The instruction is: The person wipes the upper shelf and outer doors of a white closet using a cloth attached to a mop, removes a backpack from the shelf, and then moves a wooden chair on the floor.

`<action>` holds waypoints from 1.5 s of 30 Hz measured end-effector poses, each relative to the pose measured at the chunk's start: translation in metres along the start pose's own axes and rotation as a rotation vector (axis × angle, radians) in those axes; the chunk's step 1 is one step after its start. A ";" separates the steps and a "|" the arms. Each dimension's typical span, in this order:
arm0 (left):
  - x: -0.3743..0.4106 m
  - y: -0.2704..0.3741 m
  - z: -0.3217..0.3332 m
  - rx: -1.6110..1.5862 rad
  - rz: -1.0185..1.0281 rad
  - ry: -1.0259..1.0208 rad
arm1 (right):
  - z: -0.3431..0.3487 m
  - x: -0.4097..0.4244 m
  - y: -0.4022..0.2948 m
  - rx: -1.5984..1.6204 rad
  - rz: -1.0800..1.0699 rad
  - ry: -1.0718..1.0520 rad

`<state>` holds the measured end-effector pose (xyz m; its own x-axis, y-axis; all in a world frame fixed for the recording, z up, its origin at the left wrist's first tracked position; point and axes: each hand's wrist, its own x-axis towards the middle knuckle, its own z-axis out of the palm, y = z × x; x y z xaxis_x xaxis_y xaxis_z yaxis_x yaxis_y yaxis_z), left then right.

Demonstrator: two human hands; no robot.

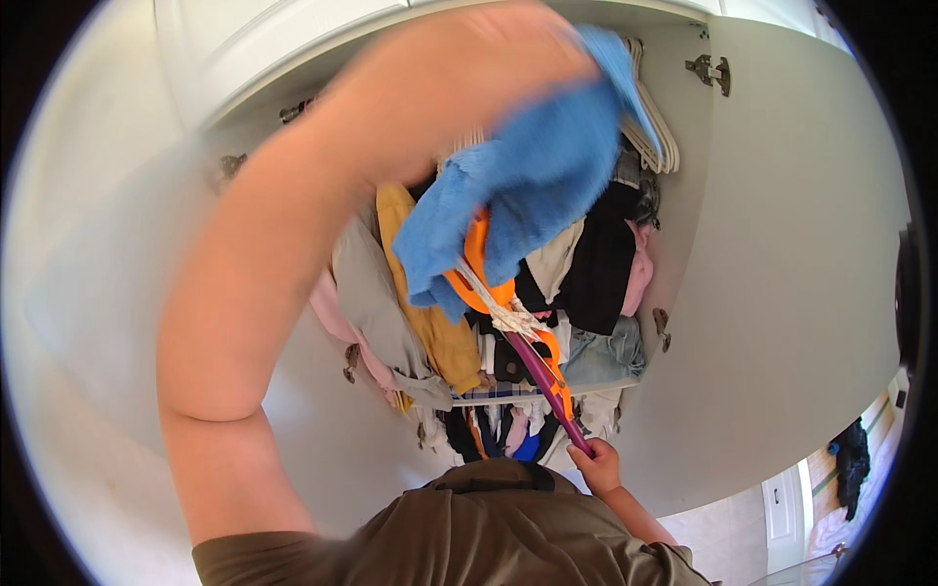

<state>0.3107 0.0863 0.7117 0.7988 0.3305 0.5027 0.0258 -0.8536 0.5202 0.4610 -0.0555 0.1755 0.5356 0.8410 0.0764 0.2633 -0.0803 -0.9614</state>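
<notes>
My left arm reaches up across the view, and my blurred left hand (538, 47) is at the top, gripping a blue cloth (557, 161); its fingers are hidden by the cloth. The cloth hangs down over an orange plastic head (478, 245) on a purple pole (538, 373). A pale patterned strip of fabric (513, 319) is wound around the joint between head and pole. Lower down, my right hand (602, 467) is closed around the pole's bottom end.
Before me stands an open white wardrobe with a door (791, 242) on the right. White hangers (656, 132) hang inside. A yellow garment (440, 333), black clothes (604, 264) and jeans (608, 351) fill it above a shelf edge (506, 399); more clothes (516, 432) are below.
</notes>
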 end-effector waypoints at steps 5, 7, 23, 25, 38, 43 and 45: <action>-0.051 -0.057 0.088 0.603 0.424 -0.392 | 0.009 -0.002 0.015 0.081 0.023 -0.066; -0.056 -0.051 0.102 0.760 0.251 -0.650 | 0.009 -0.004 0.013 0.167 0.085 -0.077; -0.004 -0.081 0.022 0.698 0.427 0.384 | 0.000 0.005 0.004 0.275 0.072 -0.116; 0.009 -0.086 0.008 0.554 0.182 0.249 | -0.004 0.008 0.008 0.180 0.002 -0.117; 0.058 -0.073 -0.013 0.121 -0.235 -0.224 | -0.004 0.013 0.029 0.000 -0.148 -0.094; 0.082 -0.069 -0.016 0.183 -0.154 -0.081 | -0.004 0.008 0.020 0.041 -0.073 -0.138; 0.089 -0.072 -0.032 0.300 -0.198 0.009 | -0.004 0.008 0.005 0.053 -0.159 -0.227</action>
<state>0.3610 0.1904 0.7410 0.7553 0.5034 0.4197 0.3558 -0.8527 0.3825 0.4701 -0.0516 0.1725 0.2956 0.9396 0.1723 0.2844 0.0856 -0.9549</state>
